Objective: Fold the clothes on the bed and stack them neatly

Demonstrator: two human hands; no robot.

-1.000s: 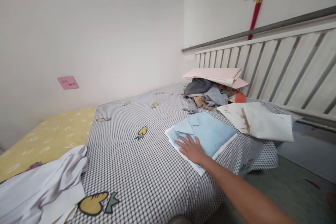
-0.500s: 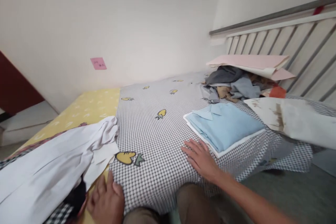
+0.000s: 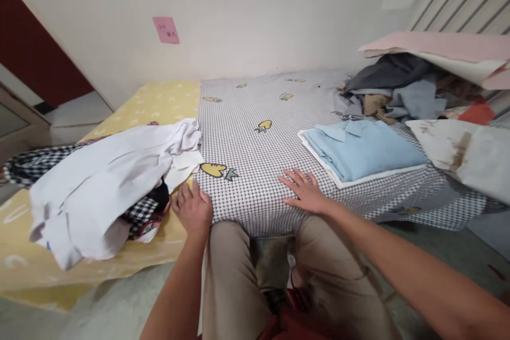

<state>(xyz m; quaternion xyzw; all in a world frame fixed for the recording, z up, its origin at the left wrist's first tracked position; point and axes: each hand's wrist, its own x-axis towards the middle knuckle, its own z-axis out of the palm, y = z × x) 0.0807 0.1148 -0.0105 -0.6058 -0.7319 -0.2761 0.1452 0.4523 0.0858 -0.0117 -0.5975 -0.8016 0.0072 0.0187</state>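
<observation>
My left hand (image 3: 193,208) rests on the bed's front edge, where the yellow sheet (image 3: 167,98) meets the checked sheet (image 3: 247,196). Its fingers lie flat, holding nothing. Just left of it is a pile of clothes topped by a white garment (image 3: 99,186), with a black-and-white checked cloth (image 3: 141,213) showing beneath. My right hand (image 3: 303,191) lies on the checked sheet with fingers spread and nothing in them. To its right, a little apart, sits a folded light blue shirt (image 3: 366,149) on top of a folded white cloth (image 3: 346,183).
A heap of grey and brown clothes (image 3: 398,77) lies at the back right under a pink board (image 3: 438,43). A stained whitish sheet (image 3: 478,154) is by the right edge. Behind is a wall with a pink note (image 3: 166,30); a slatted rail (image 3: 466,5) stands right.
The view has tilted down, bringing my forearms and legs further into sight. Both hands stay on the bed at about the same spots, and the clothes have not moved.
</observation>
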